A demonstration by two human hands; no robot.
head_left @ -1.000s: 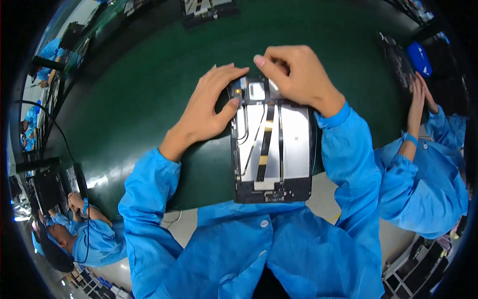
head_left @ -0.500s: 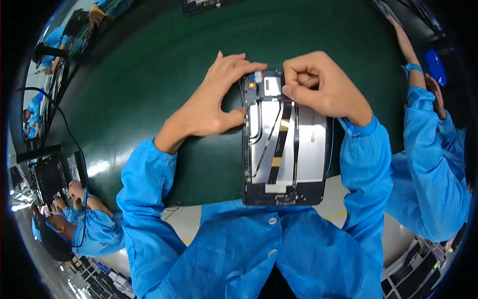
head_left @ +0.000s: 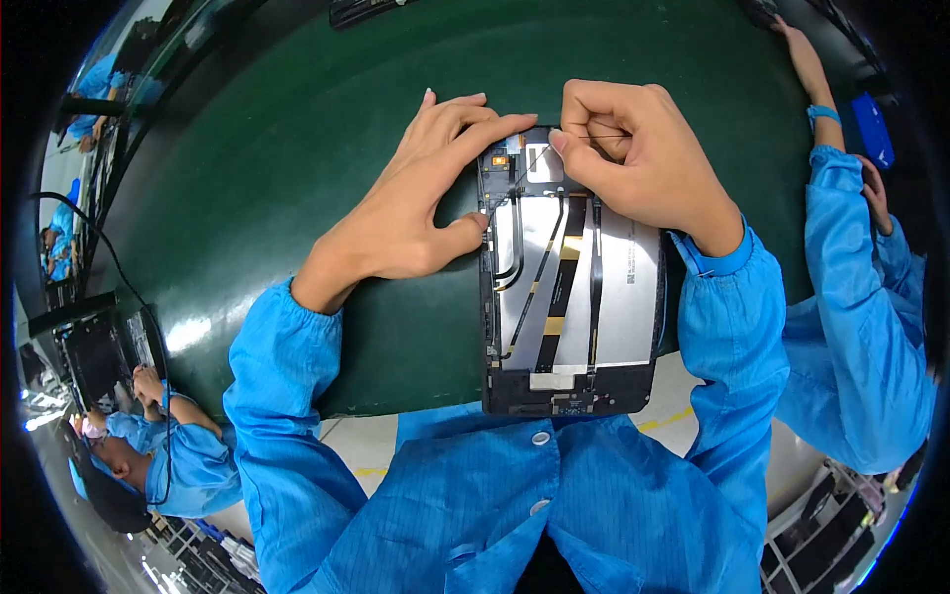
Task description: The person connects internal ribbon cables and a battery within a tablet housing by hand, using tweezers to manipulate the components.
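An opened tablet [head_left: 623,287] lies before me with its inside up, showing a silver panel, black ribbon cables and a black frame. My left hand [head_left: 411,203] holds its upper left corner, with the thumb at the left edge and the index finger along the top. The other fingers of that hand stretch away over the table. Above the tablet's top right part, my right hand [head_left: 643,153] is closed in a pinch on a thin black wire [head_left: 535,161]. From the fingertips the wire slants down toward the upper left of the frame, where its end is hard to make out.
The green tabletop [head_left: 297,129] spreads around the tablet, whose lower end lies at the table's near edge. A dark device [head_left: 361,10] sits at the far edge. At right, a co-worker's arm [head_left: 831,198] reaches forward near a blue object [head_left: 872,131]. Other people work at left.
My right hand has moved up and slightly left, and the thin wire now shows stretched from its fingertips. My left hand keeps its place on the tablet's corner.
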